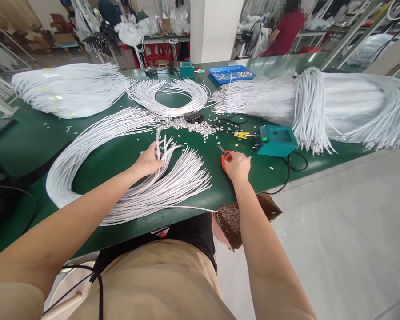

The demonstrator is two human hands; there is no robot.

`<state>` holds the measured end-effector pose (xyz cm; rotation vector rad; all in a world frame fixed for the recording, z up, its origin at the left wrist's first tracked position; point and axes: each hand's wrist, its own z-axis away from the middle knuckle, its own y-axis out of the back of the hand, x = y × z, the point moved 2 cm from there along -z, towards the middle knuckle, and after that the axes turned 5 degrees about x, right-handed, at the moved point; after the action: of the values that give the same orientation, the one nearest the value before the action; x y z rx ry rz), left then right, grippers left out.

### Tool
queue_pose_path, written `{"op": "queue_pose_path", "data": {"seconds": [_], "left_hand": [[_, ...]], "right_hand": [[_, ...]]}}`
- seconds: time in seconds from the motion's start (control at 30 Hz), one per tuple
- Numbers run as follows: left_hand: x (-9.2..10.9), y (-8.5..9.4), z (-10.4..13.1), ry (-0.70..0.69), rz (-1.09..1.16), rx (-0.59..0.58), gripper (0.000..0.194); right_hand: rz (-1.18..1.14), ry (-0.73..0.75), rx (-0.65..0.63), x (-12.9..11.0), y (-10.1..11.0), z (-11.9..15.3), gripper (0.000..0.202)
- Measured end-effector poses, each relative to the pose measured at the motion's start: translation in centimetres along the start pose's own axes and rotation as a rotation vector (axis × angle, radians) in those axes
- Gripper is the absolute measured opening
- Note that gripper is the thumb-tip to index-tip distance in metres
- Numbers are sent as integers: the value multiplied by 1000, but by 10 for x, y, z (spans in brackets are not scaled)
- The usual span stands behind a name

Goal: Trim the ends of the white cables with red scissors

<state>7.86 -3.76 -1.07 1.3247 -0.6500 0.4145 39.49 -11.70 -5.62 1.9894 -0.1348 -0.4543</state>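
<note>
My left hand [150,160] is closed around several white cables [166,150], whose ends stick up past my fingers. They belong to a long curved bundle of white cables [62,164] on the green table, its near ends fanned out beside my wrist. To the right, my right hand [238,165] grips cutting pliers [225,156] with red-orange handles, jaws pointing up and left, apart from the cables. Whether the jaws are open I cannot tell. Small light clippings [196,127] lie in a heap beyond both hands.
A teal box-shaped device [276,141] with a yellow-handled tool [242,134] sits right of the pliers. Large cable bundles [70,91] lie at the back left and right [353,95]. A blue tray [231,74] stands farther back. Below the table edge is a box of scraps [230,218].
</note>
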Motion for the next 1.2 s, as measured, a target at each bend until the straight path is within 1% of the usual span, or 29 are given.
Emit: {"op": "queue_pose_path", "data": {"seconds": [0.07,0.1,0.13,0.17,0.2,0.27,0.3,0.33,0.4,0.43,0.5,0.53,0.6,0.63,0.73,0.77,0.8,0.83,0.87,0.9,0.97,1.0,1.03,1.1,1.2], "left_hand": [[-8,15,-10,11,27,99,89],[-14,25,-14,36,85,225,87],[-19,32,-18,82,117,281,86],[-24,38,-20,118,104,305,89],[-28,41,-20,147,88,303,93],[-31,39,-14,189,57,228,114],[-30,34,-8,188,43,165,121],[-26,26,-1,160,-10,60,124],[-17,12,13,99,-135,-41,123],[-13,5,19,66,-199,-64,121],[-6,-2,24,-7,-355,-68,115],[-4,-3,24,-34,-418,-65,109],[-4,1,20,-71,-495,-57,95],[-6,6,16,-71,-525,-34,88],[-13,21,11,-37,-612,113,75],[-12,24,12,-64,-632,172,72],[-11,26,14,-122,-634,223,67],[-8,26,18,-188,-607,248,60],[-4,23,22,-242,-545,225,52],[-1,19,27,-275,-457,146,46],[4,8,33,-274,-300,-82,45],[7,4,36,-255,-261,-158,47],[8,0,36,-234,-240,-206,48],[10,-5,36,-202,-225,-237,47],[10,-6,32,-176,-192,-249,36]], "right_hand": [[-5,-4,1,0,0,0,17],[-8,-6,2,1,-1,-1,17],[-12,-8,2,1,-1,-1,17],[-15,-11,2,2,-2,-1,18],[-18,-14,2,2,-3,-1,18],[-25,-15,2,4,-5,-2,19],[-27,-16,4,5,-7,-2,19],[-29,-15,5,5,-8,-3,20],[-28,-15,10,7,-10,-3,20],[-26,-15,12,8,-10,-3,19],[-21,-12,15,8,-10,-3,18],[-19,-10,16,8,-10,-3,18],[-16,-6,19,8,-9,-3,18],[-15,-4,21,8,-9,-3,18],[-17,1,29,7,-8,-3,19],[-18,2,30,6,-7,-3,19],[-19,2,29,6,-7,-3,19],[-19,0,28,6,-7,-3,20],[-18,-3,25,6,-7,-3,20],[-16,-7,22,6,-7,-3,20],[-11,-17,13,6,-7,-4,20],[-9,-20,10,6,-7,-4,21],[-8,-23,6,6,-7,-4,21],[-6,-23,0,6,-8,-4,21],[-4,-21,-9,6,-8,-5,21]]}}
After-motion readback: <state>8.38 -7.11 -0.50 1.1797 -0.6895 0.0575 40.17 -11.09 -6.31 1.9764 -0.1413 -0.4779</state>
